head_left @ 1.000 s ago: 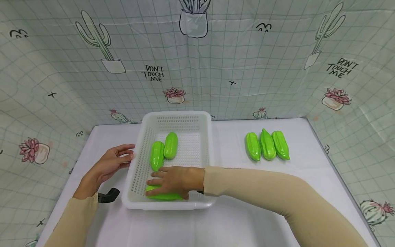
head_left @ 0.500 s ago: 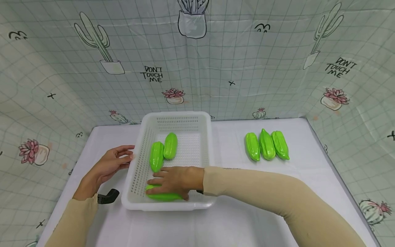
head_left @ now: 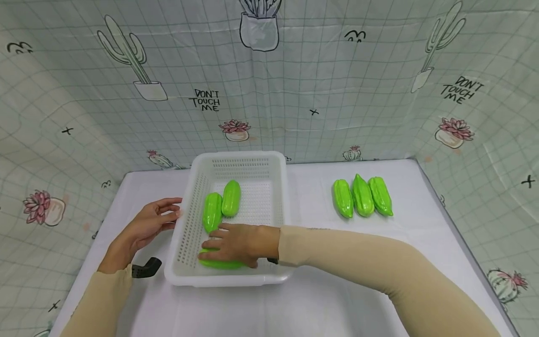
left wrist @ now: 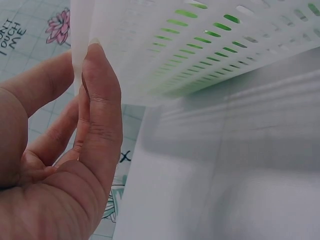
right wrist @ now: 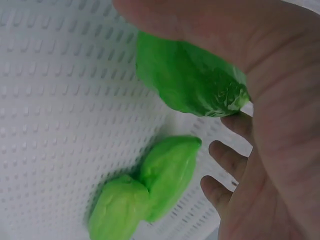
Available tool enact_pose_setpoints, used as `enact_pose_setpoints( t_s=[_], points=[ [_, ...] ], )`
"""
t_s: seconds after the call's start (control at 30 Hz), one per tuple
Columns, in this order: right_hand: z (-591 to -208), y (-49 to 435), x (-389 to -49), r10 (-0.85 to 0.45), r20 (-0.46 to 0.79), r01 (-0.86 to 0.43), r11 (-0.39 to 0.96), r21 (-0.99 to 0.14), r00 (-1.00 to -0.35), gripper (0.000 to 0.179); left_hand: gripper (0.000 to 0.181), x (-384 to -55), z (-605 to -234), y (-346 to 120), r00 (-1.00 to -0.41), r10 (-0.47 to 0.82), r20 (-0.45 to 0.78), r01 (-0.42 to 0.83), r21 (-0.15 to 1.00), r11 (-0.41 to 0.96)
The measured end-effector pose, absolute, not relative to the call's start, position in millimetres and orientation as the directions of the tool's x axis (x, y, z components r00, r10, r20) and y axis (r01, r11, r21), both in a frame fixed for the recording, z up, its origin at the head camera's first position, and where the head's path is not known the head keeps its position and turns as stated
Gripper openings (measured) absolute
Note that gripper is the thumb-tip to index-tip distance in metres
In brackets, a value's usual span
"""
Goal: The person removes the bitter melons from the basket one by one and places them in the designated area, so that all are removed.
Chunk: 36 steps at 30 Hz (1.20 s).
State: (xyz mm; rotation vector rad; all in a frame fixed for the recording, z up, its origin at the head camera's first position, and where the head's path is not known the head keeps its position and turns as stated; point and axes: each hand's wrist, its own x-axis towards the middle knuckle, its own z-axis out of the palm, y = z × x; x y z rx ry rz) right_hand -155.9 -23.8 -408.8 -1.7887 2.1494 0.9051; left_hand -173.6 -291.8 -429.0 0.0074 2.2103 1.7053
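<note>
My right hand (head_left: 237, 243) reaches into the white perforated plastic basket (head_left: 229, 281) and holds a glossy green ribbed vegetable (head_left: 221, 264) lying crosswise near its front wall. In the right wrist view the thumb crosses this vegetable (right wrist: 185, 80), while several fingertips show past its pointed end. Two more such vegetables, a left one (head_left: 212, 213) and a right one (head_left: 231, 199), lie side by side along the basket's left half. My left hand (head_left: 149, 223) stays outside, its loosely bent fingers touching the left rim. The left wrist view shows the thumb (left wrist: 102, 115) against the rim.
Three similar green vegetables (head_left: 363, 195) lie in a row on the white-covered table (head_left: 320, 299), right of the basket. A printed cactus cloth (head_left: 286, 89) rises behind the table and along both sides. The right forearm (head_left: 349, 248) passes over the basket's right wall.
My right hand and the green vegetable it holds have shifted slightly toward the back of the basket. The left hand and the other vegetables keep their places; the head view drifts a little.
</note>
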Motion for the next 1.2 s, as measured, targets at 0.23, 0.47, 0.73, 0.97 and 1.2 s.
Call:
enact_pose_setpoints(
  t_s=[0.23,0.47,0.73,0.97,1.2],
  points=[
    [-390,-7,-166,-0.841,-0.445,-0.921,0.145,0.361,-0.307,0.116,0.065,-174,-428,-291,-0.939,0.207,-0.274,-0.212,0.937,0.278],
    [-369,17,-176,-0.861,-0.347,-0.917,0.282,0.281,-0.371,0.115,0.064,-174,-427,-293,-0.939,0.222,-0.264,-0.201,0.941,0.271],
    [-345,58,-194,-0.869,-0.179,-0.886,0.445,0.126,-0.462,0.123,0.066,-175,-427,-292,-0.939,0.225,-0.262,-0.200,0.943,0.267],
    [-329,100,-205,-0.851,-0.024,-0.850,0.523,0.058,-0.525,0.128,0.066,-175,-429,-294,-0.937,0.228,-0.266,-0.206,0.945,0.254],
    [-324,135,-203,-0.811,0.021,-0.809,0.585,0.052,-0.585,0.129,0.065,-174,-430,-292,-0.938,0.234,-0.254,-0.197,0.950,0.243]
  ],
)
